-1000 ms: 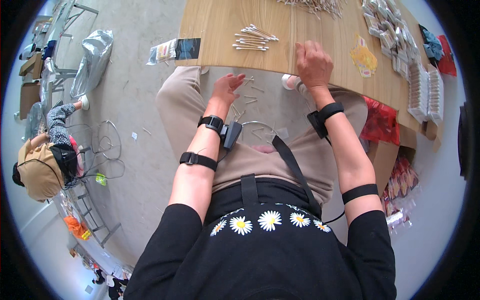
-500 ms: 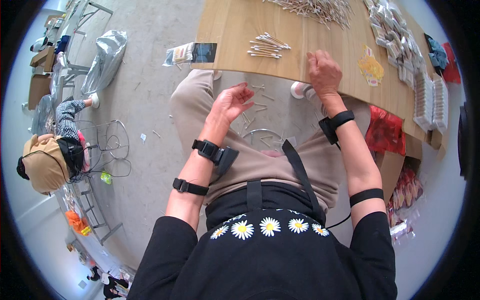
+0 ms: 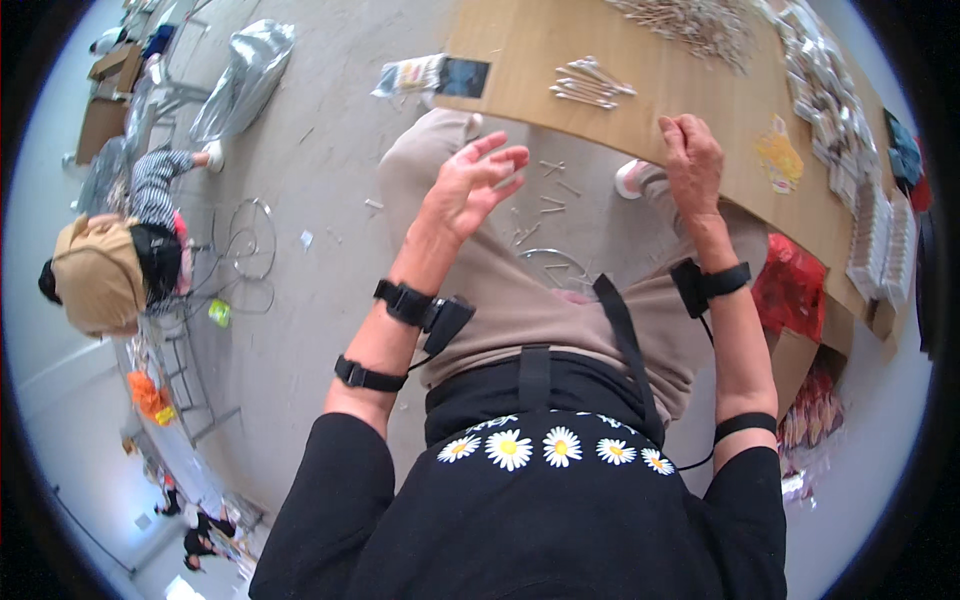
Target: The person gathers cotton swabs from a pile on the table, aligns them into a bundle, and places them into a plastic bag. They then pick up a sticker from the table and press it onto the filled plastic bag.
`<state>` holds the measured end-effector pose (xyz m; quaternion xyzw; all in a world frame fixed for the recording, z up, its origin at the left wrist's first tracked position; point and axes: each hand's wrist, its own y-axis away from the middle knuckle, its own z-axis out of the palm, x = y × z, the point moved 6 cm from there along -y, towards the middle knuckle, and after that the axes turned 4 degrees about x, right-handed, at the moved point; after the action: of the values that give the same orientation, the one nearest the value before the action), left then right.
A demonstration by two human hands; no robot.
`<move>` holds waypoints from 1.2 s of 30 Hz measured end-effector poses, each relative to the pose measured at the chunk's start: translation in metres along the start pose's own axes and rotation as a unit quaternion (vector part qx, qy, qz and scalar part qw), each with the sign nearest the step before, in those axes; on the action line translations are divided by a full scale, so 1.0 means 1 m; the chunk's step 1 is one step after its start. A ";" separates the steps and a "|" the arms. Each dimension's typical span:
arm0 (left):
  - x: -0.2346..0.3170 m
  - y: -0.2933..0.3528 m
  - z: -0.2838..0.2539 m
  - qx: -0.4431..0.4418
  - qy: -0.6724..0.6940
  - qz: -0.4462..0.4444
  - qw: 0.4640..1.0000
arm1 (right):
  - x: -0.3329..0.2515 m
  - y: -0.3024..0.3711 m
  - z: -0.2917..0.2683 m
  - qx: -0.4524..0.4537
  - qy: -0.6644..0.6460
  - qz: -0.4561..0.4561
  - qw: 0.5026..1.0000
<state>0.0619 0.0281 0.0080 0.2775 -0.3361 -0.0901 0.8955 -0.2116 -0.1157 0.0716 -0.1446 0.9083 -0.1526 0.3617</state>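
Note:
My left hand [image 3: 474,188] is held above my lap, short of the table, with its fingers apart and nothing in them. My right hand [image 3: 694,165] is curled closed at the table's front edge; whether anything is inside it is hidden. A small bunch of cotton swabs [image 3: 590,84] lies on the tabletop, to the left of and beyond my right hand. At the table's left corner is a clear packet of cotton swabs [image 3: 412,75], beside a dark rectangular patch [image 3: 464,78]. Yellow printed cutouts [image 3: 779,158] lie to the right of my right hand.
A large heap of loose swabs [image 3: 700,28] covers the far tabletop. Many small packs [image 3: 825,100] and clear ribbed trays [image 3: 880,245] line the right side. Below hangs red plastic [image 3: 790,290]. Swabs litter the floor [image 3: 330,190]. At left, another person [image 3: 105,270] sits near a silvery bag [image 3: 243,80].
The whole view has shifted, so the table sits further right in the picture. My left hand's fingers have spread wider. My right hand stays closed by the table edge.

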 end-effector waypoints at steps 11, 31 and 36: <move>0.113 -0.013 -0.058 0.124 0.163 0.127 0.970 | -0.085 0.029 0.009 -0.085 -0.069 -0.112 0.988; 0.169 -0.040 -0.079 0.257 0.269 0.189 0.909 | -0.306 0.142 0.032 -0.438 -0.334 -0.395 0.735; 0.161 -0.047 -0.060 0.223 0.270 0.158 0.923 | -0.299 0.131 0.040 -0.357 -0.201 -0.430 0.804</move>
<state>0.2241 -0.0406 0.0338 0.4275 -0.1323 0.2085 0.8697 0.0046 0.1087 0.1775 -0.6668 0.6500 0.0756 0.3566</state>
